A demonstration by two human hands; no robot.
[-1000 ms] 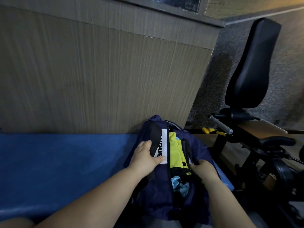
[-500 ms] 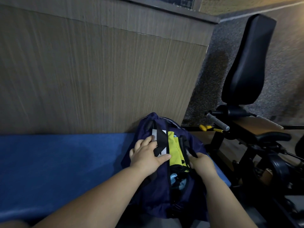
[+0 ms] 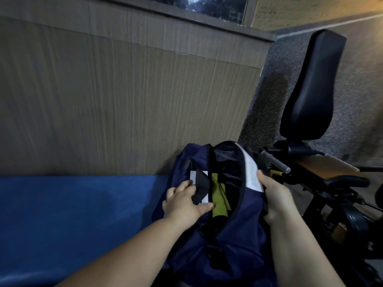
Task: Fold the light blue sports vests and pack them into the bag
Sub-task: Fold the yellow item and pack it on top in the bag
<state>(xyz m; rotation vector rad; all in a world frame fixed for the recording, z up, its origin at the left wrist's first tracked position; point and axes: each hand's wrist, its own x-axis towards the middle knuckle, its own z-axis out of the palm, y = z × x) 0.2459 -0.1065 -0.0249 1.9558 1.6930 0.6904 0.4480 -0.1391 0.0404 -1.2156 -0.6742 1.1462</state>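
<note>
Bag (image 3: 234, 235) stands open on the blue worktop (image 3: 72, 214). Right hand (image 3: 275, 199) has its grip closed round the right rim. Left hand (image 3: 184, 206) presses the left side, fingers fairly straight. Only a yellow-green garment (image 3: 219, 201) shows inside. No light blue vests are visible anywhere, so packing is judged near complete.

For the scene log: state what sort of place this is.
Probably a gym or fitness room. A black padded backrest stands on an exercise machine with a grey handle bar at the right, and the navy bag sits on a blue mat against a wood-panelled wall.
</note>
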